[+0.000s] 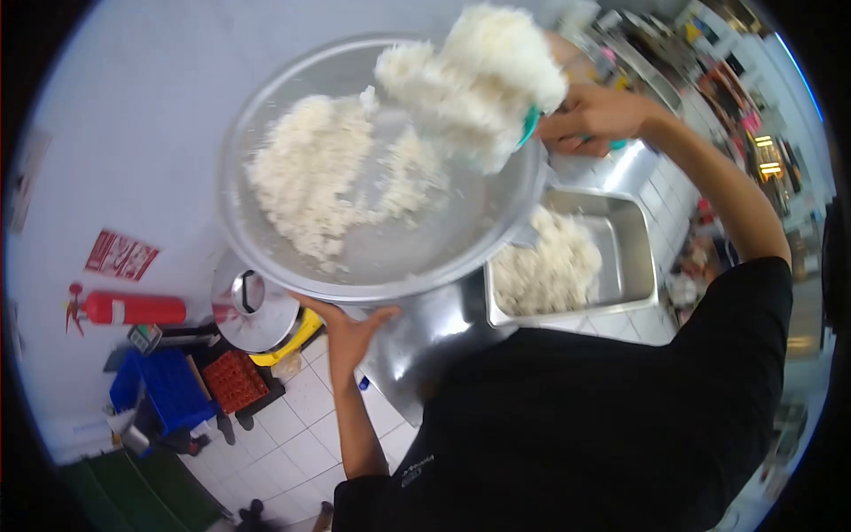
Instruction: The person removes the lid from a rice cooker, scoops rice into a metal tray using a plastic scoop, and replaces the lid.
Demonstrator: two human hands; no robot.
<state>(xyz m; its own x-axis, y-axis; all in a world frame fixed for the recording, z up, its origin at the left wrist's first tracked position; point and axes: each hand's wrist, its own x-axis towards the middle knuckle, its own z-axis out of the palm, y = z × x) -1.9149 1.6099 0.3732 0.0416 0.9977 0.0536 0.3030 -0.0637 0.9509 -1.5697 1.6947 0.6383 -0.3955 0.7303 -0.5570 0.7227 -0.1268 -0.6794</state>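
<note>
My right hand (pixel 581 120) has its fingers wrapped around the handle of a green plastic scoop (pixel 530 127), raised over the right edge of the wide, round, silver metal bowl (pixel 465 217). On it sits a big clump of white cooked rice (pixel 483 80); blur leaves its outline uncertain. I judge the rice soft, sticky and fairly heavy, liable to shed pieces, so best carried by that handle, scoop level. My right elbow is bent. My left hand (pixel 348 330) meets the bowl's near edge, thumb spread; whether those fingers grip, I cannot tell.
</note>
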